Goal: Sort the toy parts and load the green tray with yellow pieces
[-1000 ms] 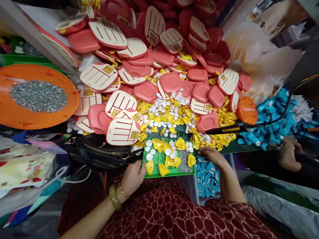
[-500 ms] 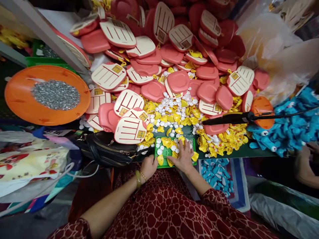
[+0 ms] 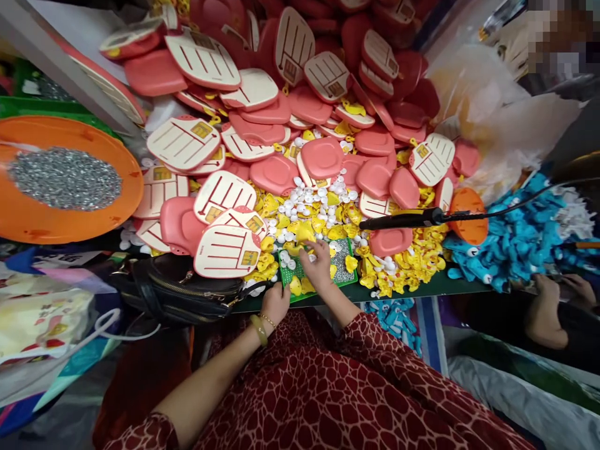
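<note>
My left hand [image 3: 275, 301] is closed on the near left corner of a shallow green perforated tray [image 3: 284, 281]. White domed caps [image 3: 287, 260], yellow plastic pieces [image 3: 295, 285] and small silvery metal bits [image 3: 345, 257] lie in the tray. Over the tray's middle, my right hand [image 3: 317, 265] has half-curled fingers, apart from each other. Blurred yellow pieces [image 3: 304, 231] show just past its fingertips, apparently loose. The palm hides part of the tray. Beyond the tray spreads a heap of white caps [image 3: 319, 199] and yellow pieces.
Pink and cream paddle-shaped toys [image 3: 323, 156] are piled behind. An orange dish [image 3: 131, 200] of metal bits stands left, above a black bag [image 3: 173, 290]. A black tool with a cord [image 3: 403, 219] juts in from the right, before blue pieces [image 3: 510, 231]. Another person's arm [image 3: 546, 312] is at far right.
My right hand has lifted from the tray's right half and swung left and away from me, with yellow pieces moving toward the heap. My left hand keeps its hold; the view has shifted right.
</note>
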Demonstrator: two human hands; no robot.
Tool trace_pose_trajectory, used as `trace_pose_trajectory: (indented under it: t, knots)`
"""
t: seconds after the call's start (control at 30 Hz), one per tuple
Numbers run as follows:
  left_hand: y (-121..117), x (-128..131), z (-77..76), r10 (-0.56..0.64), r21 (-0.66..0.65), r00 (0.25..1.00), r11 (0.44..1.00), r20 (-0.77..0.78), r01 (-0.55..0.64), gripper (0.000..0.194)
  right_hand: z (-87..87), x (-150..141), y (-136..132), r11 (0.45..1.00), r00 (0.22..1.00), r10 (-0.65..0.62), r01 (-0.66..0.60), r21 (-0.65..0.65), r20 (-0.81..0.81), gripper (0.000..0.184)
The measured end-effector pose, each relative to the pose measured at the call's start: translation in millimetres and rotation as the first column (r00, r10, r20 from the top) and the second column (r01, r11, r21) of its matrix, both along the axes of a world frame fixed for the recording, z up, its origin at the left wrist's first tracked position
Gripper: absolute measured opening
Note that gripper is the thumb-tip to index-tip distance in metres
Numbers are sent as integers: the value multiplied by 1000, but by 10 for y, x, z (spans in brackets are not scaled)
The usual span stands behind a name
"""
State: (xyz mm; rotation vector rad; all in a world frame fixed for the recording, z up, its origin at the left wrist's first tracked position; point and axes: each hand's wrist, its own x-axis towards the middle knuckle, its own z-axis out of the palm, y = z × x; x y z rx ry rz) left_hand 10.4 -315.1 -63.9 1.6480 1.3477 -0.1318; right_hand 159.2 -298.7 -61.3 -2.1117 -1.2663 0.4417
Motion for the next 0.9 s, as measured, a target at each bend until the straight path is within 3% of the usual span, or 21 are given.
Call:
trace_pose_trajectory:
  t: [0.13, 0.2, 0.3, 0.37, 0.47, 0.6, 0.77, 0.83, 0.9]
  knots:
    - [29, 7, 53, -57, -13, 997, 998, -55, 56, 30, 237, 197, -26, 991, 1000, -9, 11, 132, -17, 47]
    - [39, -6, 93, -92, -20, 993, 996, -76, 90, 30, 272, 369, -253, 981, 984, -151, 137, 140, 94, 48]
    - [45, -33, 161, -141, -25, 985, 990, -99, 139, 29, 151, 569, -659, 922, 871, -380, 383, 54, 310, 54]
    - [50, -48, 205, -167, -22, 980, 986, -110, 165, 26, 15, 570, -808, 910, 847, -381, 415, -13, 371, 61]
    - [70, -61, 256, -188, -19, 974, 982, -129, 187, 21, -131, 357, -760, 949, 880, -223, 294, -113, 419, 72]
    - [110, -69, 272, -193, -23, 970, 981, -146, 192, 19, -151, -33, -524, 984, 902, 65, 13, -176, 427, 74]
    - [150, -103, 233, -185, -43, 973, 983, -140, 181, 23, -186, -154, -426, 957, 909, 288, -282, -64, 302, 39]
    - [168, -124, 223, -189, -59, 974, 981, -126, 183, 24, -210, -88, -372, 940, 911, 325, -341, 19, 254, 24]
    - [187, -144, 217, -192, -75, 976, 980, -104, 185, 25, -188, -4, -272, 939, 922, 309, -335, 78, 234, 22]
